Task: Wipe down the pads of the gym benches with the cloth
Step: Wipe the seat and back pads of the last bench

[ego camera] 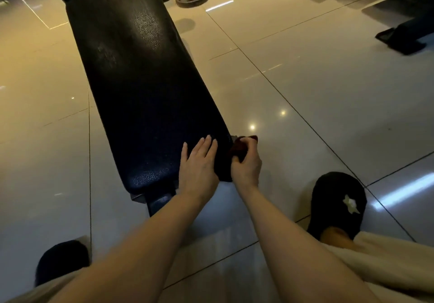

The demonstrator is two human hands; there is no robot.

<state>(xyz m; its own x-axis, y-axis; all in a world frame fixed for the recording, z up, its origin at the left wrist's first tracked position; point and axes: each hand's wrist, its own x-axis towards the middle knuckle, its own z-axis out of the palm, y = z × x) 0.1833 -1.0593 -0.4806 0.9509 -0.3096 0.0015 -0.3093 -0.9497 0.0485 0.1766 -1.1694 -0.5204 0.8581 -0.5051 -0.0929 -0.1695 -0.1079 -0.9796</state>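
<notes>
Wiping the bench pad (141, 96), near end
Left hand (198, 164) flat on pad; right hand (246, 161) grasps dark cloth (242, 146) at its right edge

Dim, warm amber light at top left, cooler grey at bottom right. Ceiling-lamp glare on glossy floor (293, 96). Soft focus; wide-angle bending at edges.

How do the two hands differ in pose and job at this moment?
The left hand lies flat with straight fingers on top of the bench pad; the right hand is curled round the dark red cloth. The left hand holds nothing; the right works at the pad's side edge. Both are bare and at the pad's near end.
</notes>
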